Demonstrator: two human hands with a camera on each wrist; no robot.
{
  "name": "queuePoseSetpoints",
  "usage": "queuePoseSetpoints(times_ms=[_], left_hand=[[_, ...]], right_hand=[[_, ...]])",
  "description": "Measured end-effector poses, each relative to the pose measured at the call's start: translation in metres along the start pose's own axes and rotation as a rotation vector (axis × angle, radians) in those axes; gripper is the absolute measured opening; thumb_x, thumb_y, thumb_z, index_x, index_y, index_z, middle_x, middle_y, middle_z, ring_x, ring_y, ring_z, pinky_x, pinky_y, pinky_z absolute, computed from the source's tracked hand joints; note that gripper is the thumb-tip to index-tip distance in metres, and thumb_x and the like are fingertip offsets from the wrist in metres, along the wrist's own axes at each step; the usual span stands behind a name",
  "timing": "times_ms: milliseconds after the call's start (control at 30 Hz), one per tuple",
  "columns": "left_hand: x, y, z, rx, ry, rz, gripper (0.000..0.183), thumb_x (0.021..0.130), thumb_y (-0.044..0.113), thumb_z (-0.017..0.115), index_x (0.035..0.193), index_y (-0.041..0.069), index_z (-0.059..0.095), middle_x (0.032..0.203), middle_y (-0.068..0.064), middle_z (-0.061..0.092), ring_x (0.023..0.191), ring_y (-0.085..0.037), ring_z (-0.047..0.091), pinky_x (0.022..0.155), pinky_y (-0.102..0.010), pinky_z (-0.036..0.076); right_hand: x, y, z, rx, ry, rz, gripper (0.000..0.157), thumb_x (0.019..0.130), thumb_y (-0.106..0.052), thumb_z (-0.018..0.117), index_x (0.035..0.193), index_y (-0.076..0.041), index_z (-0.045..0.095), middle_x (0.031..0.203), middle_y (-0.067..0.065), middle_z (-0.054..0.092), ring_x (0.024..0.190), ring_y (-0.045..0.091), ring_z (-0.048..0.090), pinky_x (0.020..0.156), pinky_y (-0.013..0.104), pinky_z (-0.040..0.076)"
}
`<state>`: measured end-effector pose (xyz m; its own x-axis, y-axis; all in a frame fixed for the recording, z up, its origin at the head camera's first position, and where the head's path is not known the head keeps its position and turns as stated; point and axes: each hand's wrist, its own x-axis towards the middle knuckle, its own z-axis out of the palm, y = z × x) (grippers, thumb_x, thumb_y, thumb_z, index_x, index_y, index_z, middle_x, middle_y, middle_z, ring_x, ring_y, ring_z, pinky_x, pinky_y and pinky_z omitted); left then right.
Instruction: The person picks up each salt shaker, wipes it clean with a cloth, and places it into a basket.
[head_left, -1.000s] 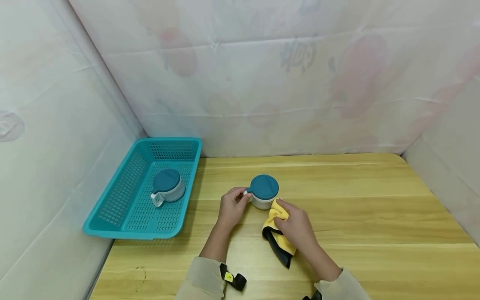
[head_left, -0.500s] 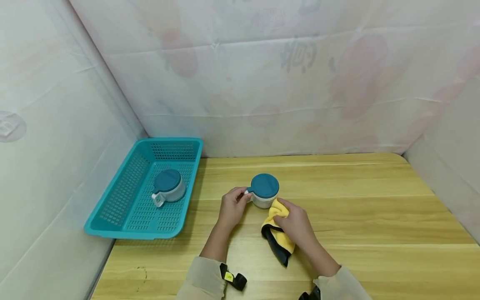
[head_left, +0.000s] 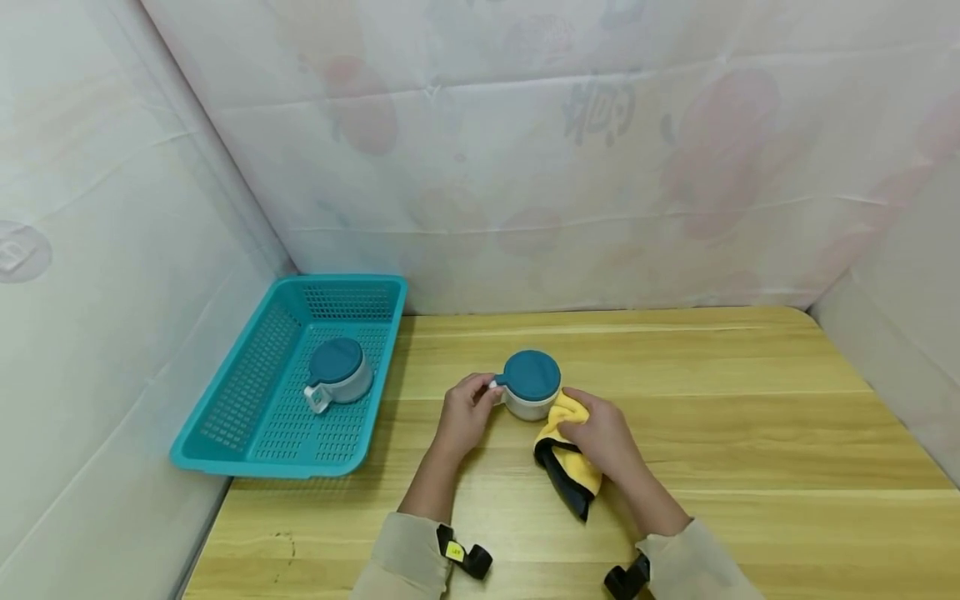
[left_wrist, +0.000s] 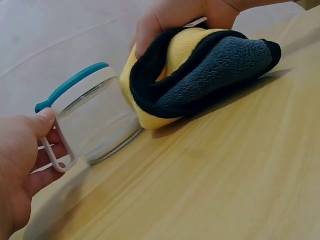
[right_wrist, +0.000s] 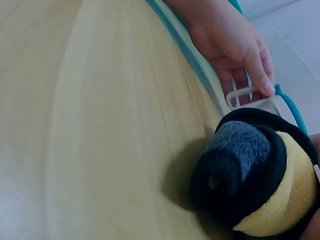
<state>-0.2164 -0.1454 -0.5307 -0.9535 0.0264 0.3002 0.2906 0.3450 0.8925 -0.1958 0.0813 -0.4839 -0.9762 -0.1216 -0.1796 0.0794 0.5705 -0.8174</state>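
A clear jar [left_wrist: 97, 117] with a blue lid [head_left: 532, 375] and a white handle stands upright on the table. My left hand [head_left: 463, 414] pinches that handle [left_wrist: 54, 145], thumb on top near the lid's tab. In my right hand [head_left: 604, 433] is a bunched towel [head_left: 566, 433], yellow on one side and dark grey on the other, with black edging. The towel touches the jar's right side in the left wrist view. Part of the jar is hidden behind the towel [right_wrist: 250, 175] in the right wrist view.
A teal perforated basket [head_left: 386, 375] stands at the left of the wooden table [head_left: 750, 417]. Inside it sits a second lidded jar [head_left: 339, 375] with a white handle. Pale cloth walls [head_left: 480, 183] rise behind and beside the table.
My right hand has shifted slightly right and up in the head view, carrying the towel along the jar's side. The left hand keeps its hold on the handle, almost still.
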Motion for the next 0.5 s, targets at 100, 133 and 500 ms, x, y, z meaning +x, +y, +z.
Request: queuePoseSetpoints(times_ms=[100, 133, 500], left_hand=[[0.0, 0.001, -0.001, -0.035, -0.041, -0.036, 0.022, 0.096, 0.022, 0.063, 0.109, 0.006, 0.071, 0.102, -0.004, 0.068, 0.089, -0.012, 0.061, 0.074, -0.021, 0.055], [0.0, 0.001, -0.002, -0.045, -0.053, -0.048, 0.022, 0.096, 0.022, 0.063, 0.109, 0.007, 0.07, 0.102, -0.004, 0.068, 0.09, -0.013, 0.06, 0.075, -0.021, 0.055], [-0.002, 0.002, -0.002, -0.054, -0.1, -0.058, 0.022, 0.098, 0.024, 0.061, 0.112, 0.009, 0.07, 0.102, -0.004, 0.067, 0.092, -0.014, 0.058, 0.078, -0.022, 0.054]], right_hand=[[0.004, 0.004, -0.005, -0.002, -0.007, 0.0, 0.059, 0.086, -0.008, 0.065, 0.143, -0.011, 0.051, 0.129, 0.019, 0.06, 0.042, 0.011, 0.035, 0.043, 0.025, 0.041], [0.005, 0.005, -0.006, -0.007, -0.007, -0.008, 0.059, 0.086, -0.007, 0.064, 0.143, -0.01, 0.051, 0.127, 0.019, 0.061, 0.041, 0.01, 0.035, 0.043, 0.025, 0.04], [0.016, 0.008, -0.016, -0.066, 0.019, -0.084, 0.059, 0.084, -0.001, 0.06, 0.142, -0.009, 0.053, 0.138, 0.018, 0.056, 0.042, 0.011, 0.031, 0.042, 0.022, 0.034]])
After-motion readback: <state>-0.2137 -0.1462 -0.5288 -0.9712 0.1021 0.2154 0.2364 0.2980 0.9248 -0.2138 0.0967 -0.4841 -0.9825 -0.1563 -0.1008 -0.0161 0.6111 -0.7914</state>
